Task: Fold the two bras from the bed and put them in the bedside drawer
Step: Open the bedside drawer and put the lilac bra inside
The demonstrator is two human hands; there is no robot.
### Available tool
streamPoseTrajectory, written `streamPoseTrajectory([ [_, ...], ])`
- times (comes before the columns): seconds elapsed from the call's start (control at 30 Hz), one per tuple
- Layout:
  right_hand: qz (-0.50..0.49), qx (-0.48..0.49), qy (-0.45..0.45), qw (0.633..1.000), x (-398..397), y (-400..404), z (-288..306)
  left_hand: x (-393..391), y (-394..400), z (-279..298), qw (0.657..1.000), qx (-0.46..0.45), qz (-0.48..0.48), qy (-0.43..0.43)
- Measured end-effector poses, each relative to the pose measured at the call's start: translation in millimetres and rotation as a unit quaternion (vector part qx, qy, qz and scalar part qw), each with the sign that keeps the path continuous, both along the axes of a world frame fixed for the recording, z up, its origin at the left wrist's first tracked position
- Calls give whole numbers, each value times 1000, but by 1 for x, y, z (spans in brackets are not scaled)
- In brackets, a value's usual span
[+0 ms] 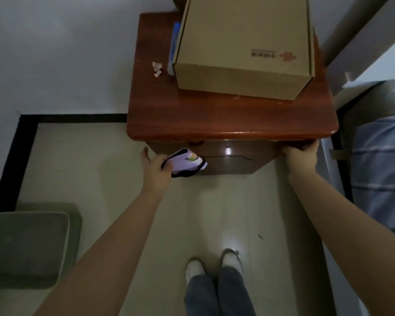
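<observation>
Bedside cabinet [226, 117]: left hand [156, 168] holds folded bra [187, 163]; right hand [302, 153] grips edge.

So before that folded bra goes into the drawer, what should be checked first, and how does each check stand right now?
1. Folded bra held in the left hand: ok.
2. Drawer open enough to take it: not ok, front looks shut.
3. Right hand on the nightstand, gripping under its top edge: ok.
4. Second bra accounted for: cannot tell, only one shows.
5. Cardboard box steady on top: ok, sits flat.
</observation>
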State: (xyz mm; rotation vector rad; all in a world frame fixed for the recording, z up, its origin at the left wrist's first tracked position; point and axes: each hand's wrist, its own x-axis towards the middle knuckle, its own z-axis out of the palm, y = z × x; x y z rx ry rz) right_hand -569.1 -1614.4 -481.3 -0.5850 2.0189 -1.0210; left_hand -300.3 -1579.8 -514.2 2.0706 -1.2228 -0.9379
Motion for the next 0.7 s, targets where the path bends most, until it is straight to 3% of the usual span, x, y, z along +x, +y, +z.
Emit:
streamPoseTrajectory([
  [0.3,-53,-36,28,998,0,-1,-14,2,-8,-2,997,-73,26,-1],
  [0.5,-60,48,5,997,-5,70,-8,6,68,6,999,34,3,27],
  [0.7,-67,104,-49,991,12,92,-11,10,103,24,989,86,25,119],
])
